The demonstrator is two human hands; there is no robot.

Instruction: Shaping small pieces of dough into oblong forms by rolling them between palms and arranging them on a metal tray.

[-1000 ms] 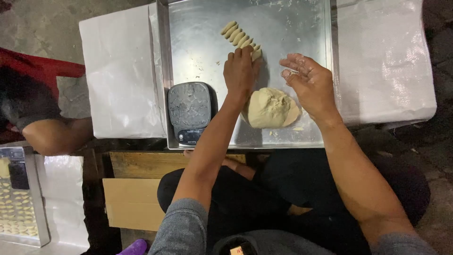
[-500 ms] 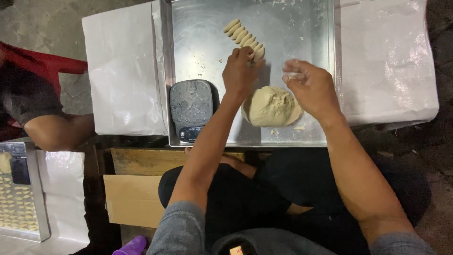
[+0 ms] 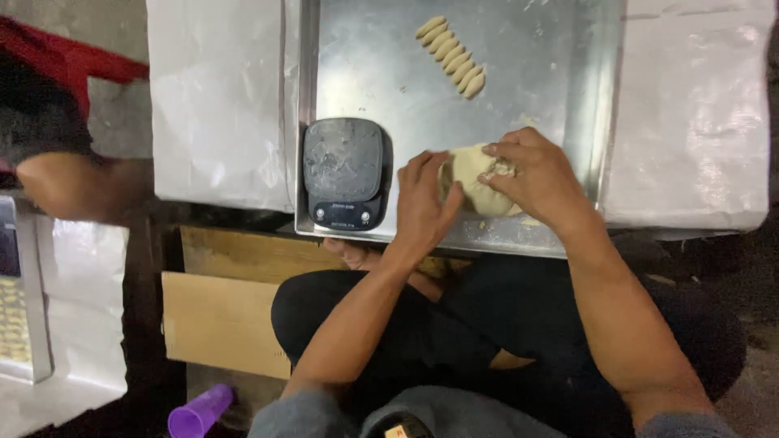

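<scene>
Overhead light, glare on metal tray; dim, shadowed below; slight motion blur.
</scene>
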